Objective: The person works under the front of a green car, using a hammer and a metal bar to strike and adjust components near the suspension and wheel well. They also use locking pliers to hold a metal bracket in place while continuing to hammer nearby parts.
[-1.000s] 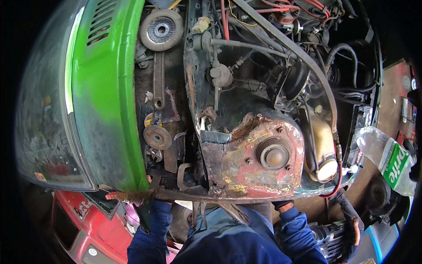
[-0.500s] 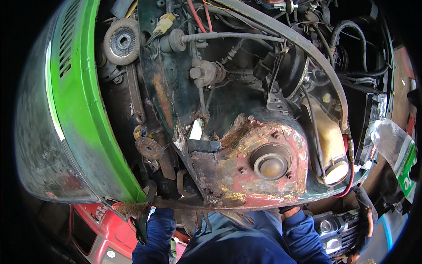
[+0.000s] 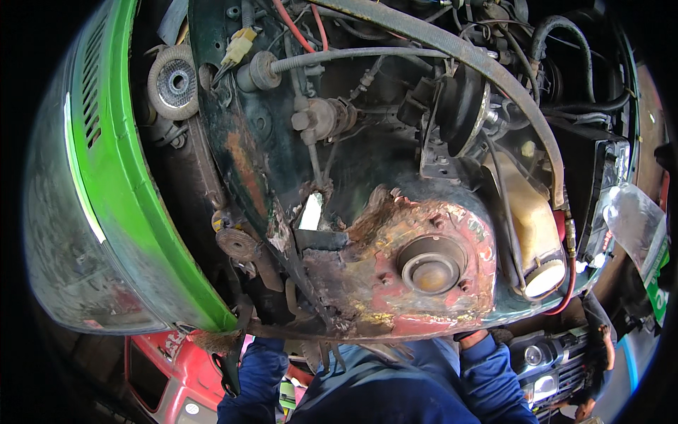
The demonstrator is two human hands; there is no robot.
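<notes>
Both of my forearms, in dark blue sleeves, reach up to the near edge of a car's engine bay. My left hand is hidden below that edge; only its sleeve (image 3: 260,371) shows. A small part of my right hand (image 3: 472,339) appears at the metal lip, its fingers hidden beneath. Just above lies a rusted inner wing panel (image 3: 452,307) with flaking red and yellow paint, a round strut mount (image 3: 432,272) and a torn, corroded hole beside it. A grinder with a worn disc (image 3: 238,244) rests left of the panel.
A green-edged hood or fender (image 3: 131,184) curves along the left. Another abrasive disc (image 3: 176,83) lies in the gap. To the right stand a yellowed fluid reservoir (image 3: 526,212), a battery (image 3: 600,191) and a plastic bag (image 3: 635,226). Another person's arm (image 3: 606,346) is at lower right.
The view has shifted slightly, so the engine bay's left part sits further left. My forearms stay at the near edge, with the sleeves a little to the right.
</notes>
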